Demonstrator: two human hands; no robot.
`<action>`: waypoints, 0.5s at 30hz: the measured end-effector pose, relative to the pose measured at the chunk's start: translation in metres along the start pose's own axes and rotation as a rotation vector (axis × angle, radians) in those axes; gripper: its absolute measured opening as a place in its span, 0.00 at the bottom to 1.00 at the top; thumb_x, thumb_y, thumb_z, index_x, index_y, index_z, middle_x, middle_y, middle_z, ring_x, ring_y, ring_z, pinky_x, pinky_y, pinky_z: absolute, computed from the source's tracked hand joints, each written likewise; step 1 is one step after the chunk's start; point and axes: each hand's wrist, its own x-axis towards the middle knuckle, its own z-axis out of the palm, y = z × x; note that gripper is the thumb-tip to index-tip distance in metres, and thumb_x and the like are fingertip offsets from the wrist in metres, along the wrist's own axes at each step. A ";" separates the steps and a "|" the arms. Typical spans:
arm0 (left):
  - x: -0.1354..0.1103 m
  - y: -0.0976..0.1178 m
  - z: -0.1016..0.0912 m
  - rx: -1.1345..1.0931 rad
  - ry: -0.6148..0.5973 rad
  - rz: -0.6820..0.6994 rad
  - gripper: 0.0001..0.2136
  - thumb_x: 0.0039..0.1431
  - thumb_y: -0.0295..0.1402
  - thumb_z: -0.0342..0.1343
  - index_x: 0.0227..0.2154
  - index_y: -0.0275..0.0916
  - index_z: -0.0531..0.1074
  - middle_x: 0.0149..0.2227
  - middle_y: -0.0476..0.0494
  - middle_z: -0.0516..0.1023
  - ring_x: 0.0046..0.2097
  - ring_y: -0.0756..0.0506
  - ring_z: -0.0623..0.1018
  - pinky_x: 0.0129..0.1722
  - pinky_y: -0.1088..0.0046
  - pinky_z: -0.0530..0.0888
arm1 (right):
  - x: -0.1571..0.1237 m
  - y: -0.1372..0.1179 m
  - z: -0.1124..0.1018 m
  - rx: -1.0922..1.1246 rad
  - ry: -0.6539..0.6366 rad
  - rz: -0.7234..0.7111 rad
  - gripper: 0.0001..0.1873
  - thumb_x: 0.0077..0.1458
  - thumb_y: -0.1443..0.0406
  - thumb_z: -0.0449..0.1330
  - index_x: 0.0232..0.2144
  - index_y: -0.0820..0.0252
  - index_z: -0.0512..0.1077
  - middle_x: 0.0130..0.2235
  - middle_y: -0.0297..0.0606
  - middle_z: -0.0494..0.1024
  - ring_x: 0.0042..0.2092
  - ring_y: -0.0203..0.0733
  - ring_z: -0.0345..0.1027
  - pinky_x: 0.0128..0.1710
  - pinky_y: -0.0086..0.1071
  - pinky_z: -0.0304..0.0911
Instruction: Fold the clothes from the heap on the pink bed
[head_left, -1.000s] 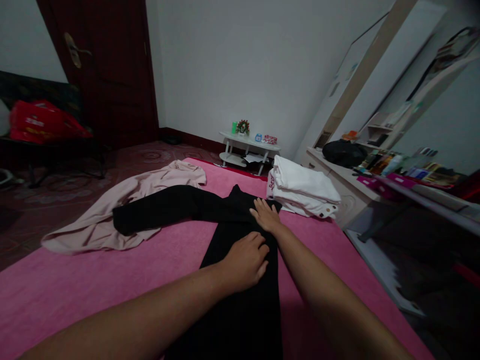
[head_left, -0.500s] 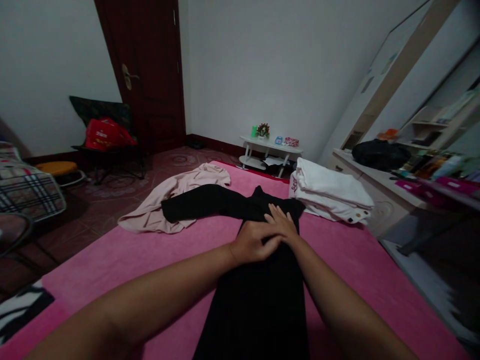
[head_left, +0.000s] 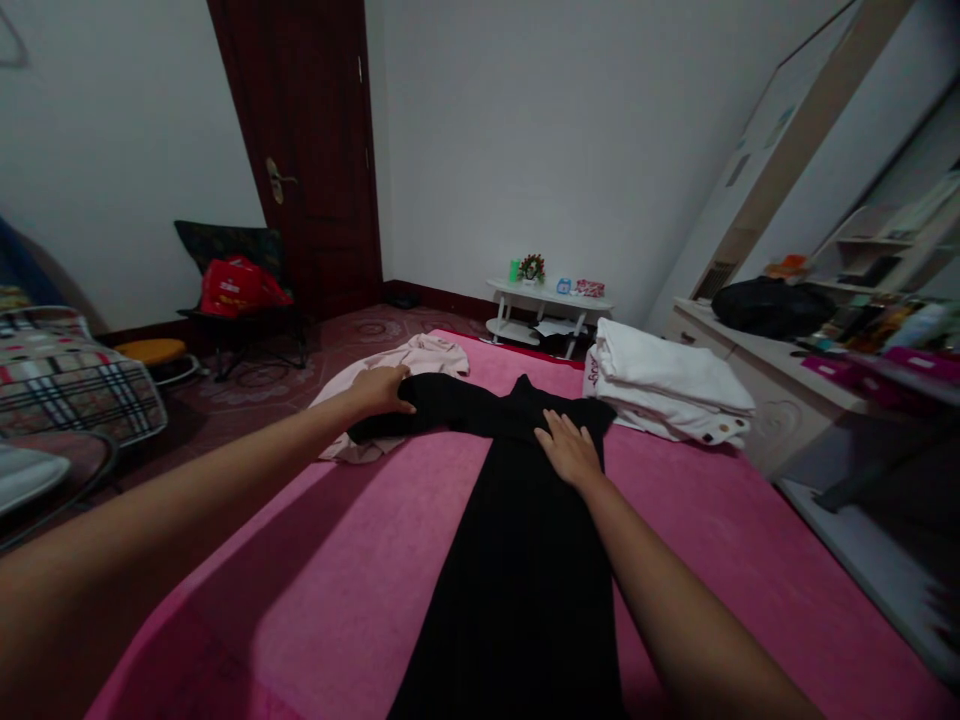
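Note:
A black long-sleeved garment lies lengthwise on the pink bedspread, one sleeve stretched out to the left. My left hand is closed on that sleeve near its end, thumb and fingers on the cloth. Flat on the upper part of the garment rests my right hand, fingers spread and holding nothing. Behind the sleeve is a crumpled pale pink garment, partly covered by it and by my left hand. The near end of the black garment runs out of view.
Folded white clothes are stacked at the bed's far right corner. Beyond the bed stands a small white table. A cabinet with a black bag is at right; a chair with a red bag is at left.
My left hand has left my right hand, moved left and taken hold of the black sleeve, whose end now bends. My right hand stays on the garment. The view has shifted slightly left.

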 end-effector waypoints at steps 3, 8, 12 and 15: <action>0.001 -0.003 -0.008 0.068 -0.056 0.004 0.27 0.46 0.48 0.60 0.48 0.38 0.71 0.48 0.35 0.75 0.49 0.36 0.74 0.42 0.68 0.69 | -0.001 0.000 0.000 0.024 0.020 0.001 0.32 0.64 0.53 0.40 0.65 0.60 0.50 0.67 0.39 0.52 0.68 0.46 0.40 0.64 0.48 0.35; 0.004 0.010 -0.057 0.108 -0.012 0.006 0.21 0.49 0.45 0.57 0.43 0.40 0.75 0.44 0.38 0.77 0.45 0.38 0.76 0.34 0.71 0.68 | -0.007 0.004 -0.001 0.163 0.152 -0.025 0.28 0.63 0.55 0.44 0.59 0.62 0.62 0.62 0.42 0.63 0.65 0.46 0.50 0.63 0.45 0.40; -0.017 0.057 -0.122 0.091 0.042 0.228 0.14 0.52 0.42 0.55 0.37 0.41 0.77 0.36 0.43 0.79 0.38 0.41 0.77 0.32 0.72 0.67 | -0.008 0.011 -0.003 0.390 0.258 -0.036 0.21 0.62 0.58 0.47 0.49 0.59 0.73 0.53 0.41 0.74 0.56 0.44 0.65 0.58 0.37 0.53; -0.061 0.112 -0.159 0.009 0.069 0.435 0.12 0.51 0.38 0.56 0.37 0.43 0.78 0.33 0.46 0.79 0.35 0.45 0.76 0.33 0.73 0.67 | -0.007 0.017 -0.002 0.552 0.294 0.002 0.20 0.61 0.56 0.47 0.42 0.56 0.76 0.46 0.39 0.79 0.49 0.45 0.70 0.51 0.35 0.59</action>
